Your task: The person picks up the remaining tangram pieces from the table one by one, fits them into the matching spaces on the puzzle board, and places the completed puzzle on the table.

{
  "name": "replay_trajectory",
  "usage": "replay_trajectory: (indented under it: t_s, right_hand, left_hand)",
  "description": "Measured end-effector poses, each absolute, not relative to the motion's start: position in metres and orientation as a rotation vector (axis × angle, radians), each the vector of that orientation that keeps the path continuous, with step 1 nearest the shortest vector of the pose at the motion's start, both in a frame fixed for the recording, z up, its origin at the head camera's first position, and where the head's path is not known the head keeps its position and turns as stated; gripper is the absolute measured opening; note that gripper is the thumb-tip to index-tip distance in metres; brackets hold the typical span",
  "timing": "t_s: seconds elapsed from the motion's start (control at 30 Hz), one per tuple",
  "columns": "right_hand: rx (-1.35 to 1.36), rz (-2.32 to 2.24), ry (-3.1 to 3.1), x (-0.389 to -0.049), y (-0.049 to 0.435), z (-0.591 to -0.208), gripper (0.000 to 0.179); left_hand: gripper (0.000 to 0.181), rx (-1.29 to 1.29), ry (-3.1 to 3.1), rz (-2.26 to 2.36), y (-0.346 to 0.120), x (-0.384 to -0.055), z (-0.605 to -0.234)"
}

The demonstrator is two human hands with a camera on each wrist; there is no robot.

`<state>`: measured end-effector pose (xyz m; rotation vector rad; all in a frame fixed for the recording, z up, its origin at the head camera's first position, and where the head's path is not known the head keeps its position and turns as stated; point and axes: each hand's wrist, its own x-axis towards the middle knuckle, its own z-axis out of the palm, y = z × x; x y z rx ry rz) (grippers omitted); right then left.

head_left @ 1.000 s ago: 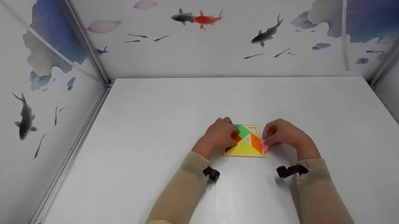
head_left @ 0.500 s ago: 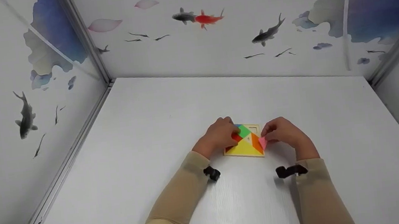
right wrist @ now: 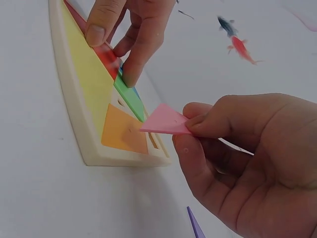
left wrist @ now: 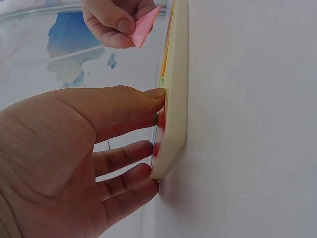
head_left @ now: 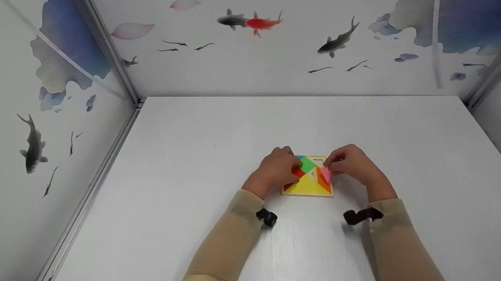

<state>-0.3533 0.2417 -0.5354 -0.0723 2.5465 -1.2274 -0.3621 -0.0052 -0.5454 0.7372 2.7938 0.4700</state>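
Note:
A wooden tangram board (head_left: 307,195) lies on the table, with yellow (head_left: 305,187), orange (head_left: 323,180), green (head_left: 307,164), red and blue pieces set in it. My left hand (head_left: 276,168) rests on its left side, thumb and fingertips pressing on the pieces and the frame, as the left wrist view shows up close. My right hand (head_left: 352,164) pinches a pink triangle tangram piece (right wrist: 165,120) between thumb and fingers. That triangle is held tilted just above the board's right side, beside the orange piece. Bare recesses show at the board's upper right and near its middle.
A purple piece (right wrist: 195,223) lies on the table below the right hand in the right wrist view; the head view does not show it. White panels with painted fish (head_left: 262,23) stand behind and beside the white table (head_left: 211,130).
My right hand has lifted the pink triangle and moved it slightly left and away from me, from beside the board's right edge to over it. The left hand stays put.

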Motion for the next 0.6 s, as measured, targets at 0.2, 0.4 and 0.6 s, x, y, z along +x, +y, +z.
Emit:
replay_trajectory:
  t_s: [0.2,0.4,0.6]
  right_hand:
    - [-0.035,-1.227,2.553,-0.355,0.233,-0.536,0.017]
    - [-0.049,-1.216,2.593,-0.354,0.224,-0.536,0.018]
    - [-0.063,-1.243,2.603,-0.355,0.219,-0.539,0.019]
  left_hand:
    - [0.048,0.751,2.791,0.472,-0.006,-0.363,-0.546]
    - [0.046,0.755,2.792,0.474,-0.006,-0.363,-0.546]
    - [0.047,0.763,2.792,0.464,-0.006,-0.364,-0.546]
